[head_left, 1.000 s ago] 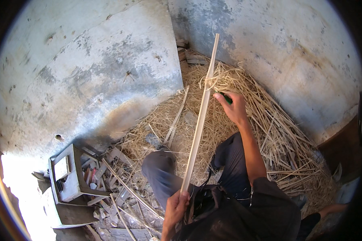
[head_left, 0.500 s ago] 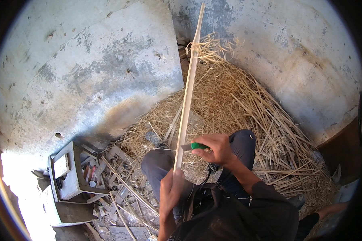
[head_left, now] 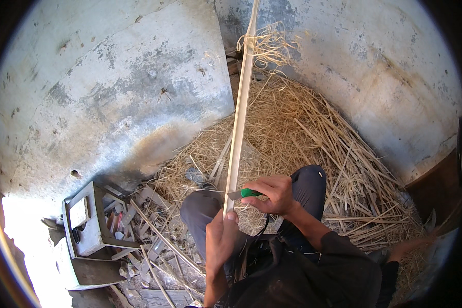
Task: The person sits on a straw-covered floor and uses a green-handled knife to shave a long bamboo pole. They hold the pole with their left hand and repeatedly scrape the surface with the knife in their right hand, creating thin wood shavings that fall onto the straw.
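A long pale bamboo strip (head_left: 238, 128) runs from between my knees up past the top edge of the view. My left hand (head_left: 221, 238) grips its near end, thumb on top. In my right hand (head_left: 273, 195) is a knife (head_left: 249, 193) with a green handle and a short, broad grey blade. The blade rests against the strip just ahead of my left hand. Thin curled shavings (head_left: 270, 46) cling to the strip near its far end. My right fingertips curl around the handle and partly hide it.
Straw-like shavings (head_left: 277, 110) and loose strips (head_left: 351, 164) heap up against the stained walls. At left stands a worn wooden stool (head_left: 95, 238) on its side, beside scattered scraps and sticks (head_left: 164, 238). Another person's arm (head_left: 409, 246) reaches in at lower right.
The bamboo strip has slid away from me, its tip now beyond the top edge. My right hand and the knife have shifted slightly nearer. The other person's arm has moved up.
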`<state>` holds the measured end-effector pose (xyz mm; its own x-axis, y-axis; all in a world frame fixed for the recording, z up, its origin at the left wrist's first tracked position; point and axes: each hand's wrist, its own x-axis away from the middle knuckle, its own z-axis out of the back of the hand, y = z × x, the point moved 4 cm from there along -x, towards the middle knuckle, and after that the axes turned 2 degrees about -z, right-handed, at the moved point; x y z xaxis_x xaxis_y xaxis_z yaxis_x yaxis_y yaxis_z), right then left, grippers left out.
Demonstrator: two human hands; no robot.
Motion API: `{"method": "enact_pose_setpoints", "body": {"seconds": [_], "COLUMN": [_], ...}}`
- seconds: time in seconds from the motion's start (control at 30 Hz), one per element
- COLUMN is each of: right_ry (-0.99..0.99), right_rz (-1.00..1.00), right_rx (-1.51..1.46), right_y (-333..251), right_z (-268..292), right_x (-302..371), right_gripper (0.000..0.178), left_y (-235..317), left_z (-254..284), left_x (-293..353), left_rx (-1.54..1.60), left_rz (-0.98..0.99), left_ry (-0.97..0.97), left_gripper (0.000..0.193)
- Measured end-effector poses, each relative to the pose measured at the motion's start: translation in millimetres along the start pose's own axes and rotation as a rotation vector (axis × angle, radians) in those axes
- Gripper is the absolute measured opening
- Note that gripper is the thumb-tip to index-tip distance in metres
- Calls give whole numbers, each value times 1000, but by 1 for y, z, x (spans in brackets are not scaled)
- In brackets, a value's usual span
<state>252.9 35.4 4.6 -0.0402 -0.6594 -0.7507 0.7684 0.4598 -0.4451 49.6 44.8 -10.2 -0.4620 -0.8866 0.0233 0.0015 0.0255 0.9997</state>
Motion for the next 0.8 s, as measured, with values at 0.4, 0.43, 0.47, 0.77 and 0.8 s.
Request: {"method": "enact_pose_setpoints", "body": {"seconds": [0.4, 0.43, 0.47, 0.77, 0.8], "right_ry": [4, 3, 8, -9, -9], "right_rz": [25, 30, 33, 26, 27], "right_rx": [54, 57, 58, 81, 83], "right_y": [2, 3, 4, 0, 0], "right_z": [2, 1, 1, 3, 3], "right_x": [-1, -1, -1, -3, -3], "right_gripper": [34, 34, 34, 34, 34], "left_y": [-6, -6, -7, -9, -10], "left_z": [2, 2, 2, 5, 5], "left_x": [6, 6, 6, 10, 10], "left_rx": [-74, -67, -59, -99, -99], "left_rz": [-3, -3, -2, -6, -6], "left_ry": [43, 45, 47, 58, 57], "left_gripper": [39, 39, 39, 40, 40]}}
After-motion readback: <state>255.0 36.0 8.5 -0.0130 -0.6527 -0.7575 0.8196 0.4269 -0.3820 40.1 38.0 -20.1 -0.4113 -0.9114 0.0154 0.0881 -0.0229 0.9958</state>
